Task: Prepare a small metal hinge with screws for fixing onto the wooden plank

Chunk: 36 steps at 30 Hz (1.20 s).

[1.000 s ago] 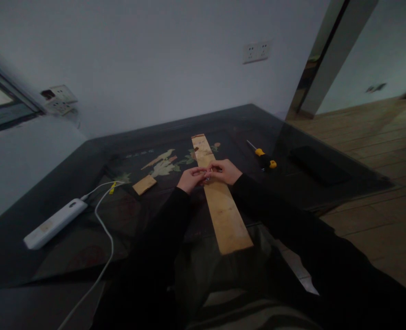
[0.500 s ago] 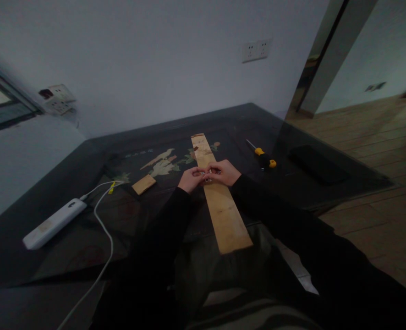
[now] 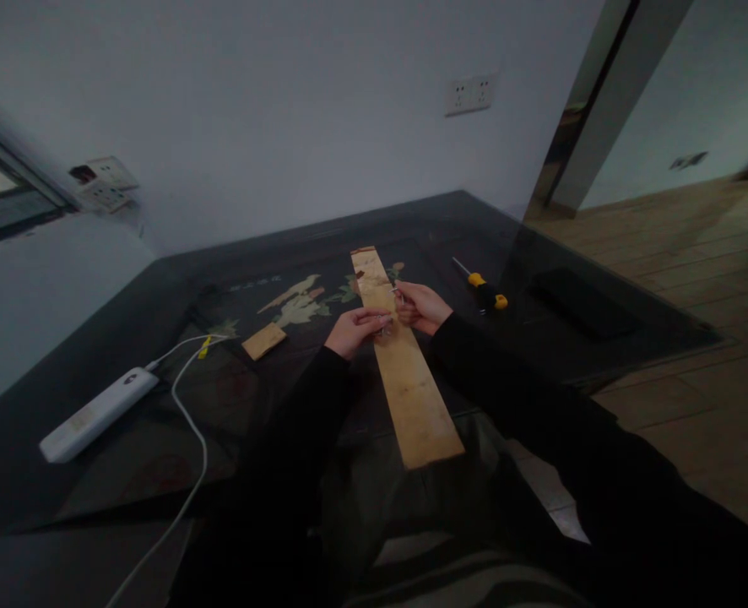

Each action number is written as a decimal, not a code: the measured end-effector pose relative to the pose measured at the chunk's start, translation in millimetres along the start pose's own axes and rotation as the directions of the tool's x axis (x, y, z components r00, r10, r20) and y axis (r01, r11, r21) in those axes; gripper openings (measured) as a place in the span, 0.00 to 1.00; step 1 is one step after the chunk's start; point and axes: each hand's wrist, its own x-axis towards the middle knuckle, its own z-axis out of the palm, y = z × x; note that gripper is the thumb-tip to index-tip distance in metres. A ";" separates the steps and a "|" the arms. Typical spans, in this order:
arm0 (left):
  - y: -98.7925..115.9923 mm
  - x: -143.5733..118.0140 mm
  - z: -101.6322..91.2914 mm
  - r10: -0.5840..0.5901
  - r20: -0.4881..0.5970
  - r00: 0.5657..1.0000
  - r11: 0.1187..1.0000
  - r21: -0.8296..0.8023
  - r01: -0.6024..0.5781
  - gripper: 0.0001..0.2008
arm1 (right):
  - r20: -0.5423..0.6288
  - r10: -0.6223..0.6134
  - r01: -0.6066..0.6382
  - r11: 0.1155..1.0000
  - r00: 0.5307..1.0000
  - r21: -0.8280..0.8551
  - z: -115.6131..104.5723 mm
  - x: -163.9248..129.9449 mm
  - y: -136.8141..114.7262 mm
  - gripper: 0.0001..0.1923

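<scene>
A long pale wooden plank (image 3: pixel 405 380) lies lengthwise on the dark glass table (image 3: pixel 127 473), its near end hanging over the edge. My left hand (image 3: pixel 352 329) hovers at the plank's left edge, fingers pinched on small shiny metal pieces that are too small to identify. My right hand (image 3: pixel 422 306) is over the plank a little farther up, fingertips pinched on a thin metal bit, maybe a screw. The two hands are slightly apart.
A yellow-and-black screwdriver (image 3: pixel 483 287) lies right of the plank. A small wood block (image 3: pixel 264 340) sits to the left. A white power strip (image 3: pixel 95 414) with its cable (image 3: pixel 193 422) lies at far left. A dark flat object (image 3: pixel 580 302) rests at right, near the table edge.
My hands, joined over the plank before, have come apart. The right hand moved up and to the right with a small metal piece; the left stayed almost in place.
</scene>
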 end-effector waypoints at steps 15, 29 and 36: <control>-2.7 -2.0 -3.7 -0.133 0.157 0.979 0.965 0.245 0.092 0.16 | -0.019 0.183 -0.183 0.983 0.983 0.022 -2.6 1.3 -1.4 0.14; -7.4 3.4 -7.3 -0.143 0.118 0.983 0.936 0.339 0.096 0.13 | -0.076 0.014 -0.043 0.920 0.997 -0.389 -4.9 1.4 11.0 0.24; -5.1 2.6 -7.1 -0.149 0.136 0.979 0.934 0.346 0.094 0.13 | -0.014 -0.049 0.029 0.776 0.999 -0.630 -8.6 0.2 2.4 0.15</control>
